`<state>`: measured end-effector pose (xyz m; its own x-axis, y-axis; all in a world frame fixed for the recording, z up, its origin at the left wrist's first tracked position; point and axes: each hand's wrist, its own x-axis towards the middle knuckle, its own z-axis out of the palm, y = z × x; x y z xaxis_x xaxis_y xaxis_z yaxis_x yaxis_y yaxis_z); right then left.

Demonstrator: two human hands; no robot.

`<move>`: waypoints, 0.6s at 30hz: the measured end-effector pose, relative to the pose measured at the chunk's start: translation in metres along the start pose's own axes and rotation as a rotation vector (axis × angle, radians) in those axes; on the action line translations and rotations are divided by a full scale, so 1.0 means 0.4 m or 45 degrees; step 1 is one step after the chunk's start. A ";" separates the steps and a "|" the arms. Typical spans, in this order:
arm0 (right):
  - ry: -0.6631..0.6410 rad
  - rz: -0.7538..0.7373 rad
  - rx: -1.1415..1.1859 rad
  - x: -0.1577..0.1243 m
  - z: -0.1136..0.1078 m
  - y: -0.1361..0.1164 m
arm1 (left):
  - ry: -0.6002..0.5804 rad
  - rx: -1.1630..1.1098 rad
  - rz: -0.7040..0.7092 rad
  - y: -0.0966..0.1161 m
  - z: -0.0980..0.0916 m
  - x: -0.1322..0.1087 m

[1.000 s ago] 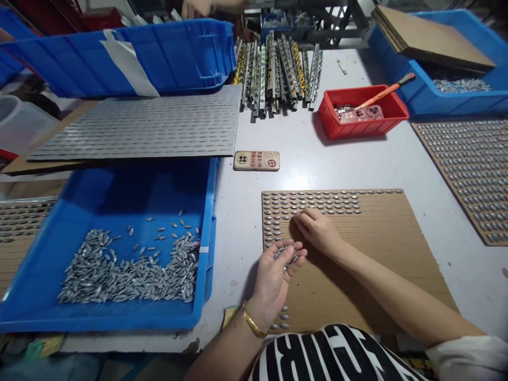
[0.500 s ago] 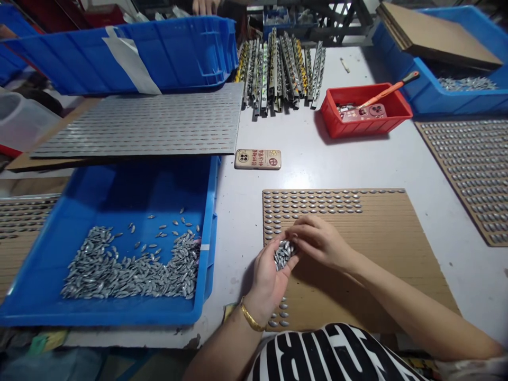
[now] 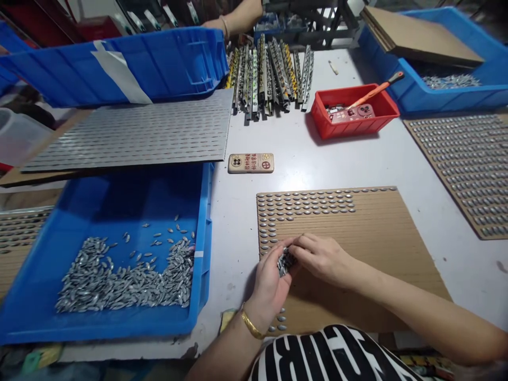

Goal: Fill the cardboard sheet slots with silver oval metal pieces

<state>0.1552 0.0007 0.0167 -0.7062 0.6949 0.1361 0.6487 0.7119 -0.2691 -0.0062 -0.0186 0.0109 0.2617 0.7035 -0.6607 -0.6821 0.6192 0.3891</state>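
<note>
My left hand (image 3: pixel 270 283) is cupped around a small heap of silvery oval metal pieces (image 3: pixel 284 261) and rests on the near left part of a brown cardboard sheet (image 3: pixel 369 243). My right hand (image 3: pixel 322 257) lies beside it with its fingertips pinched together in that heap. Rows of the same pieces fill the sheet's far left corner and run down its left edge.
A blue bin (image 3: pixel 119 201) at the left holds a pile of loose pieces. A phone (image 3: pixel 251 163) lies beyond the sheet. Farther off are a red tray (image 3: pixel 354 111), metal strips (image 3: pixel 270 74), a grey filled sheet (image 3: pixel 135 132), more blue bins and another person's arm (image 3: pixel 238 18).
My right hand came back from the rows on the sheet to the heap in my left hand. The view has shifted slightly.
</note>
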 end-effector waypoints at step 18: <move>0.438 0.388 0.157 -0.011 0.063 0.136 | 0.042 0.057 0.003 -0.003 0.013 -0.010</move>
<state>0.1863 0.0339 -0.0223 -0.3401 0.8785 0.3355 0.7587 0.4671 -0.4540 -0.0029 -0.0205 0.0165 0.2373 0.6934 -0.6804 -0.6512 0.6332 0.4182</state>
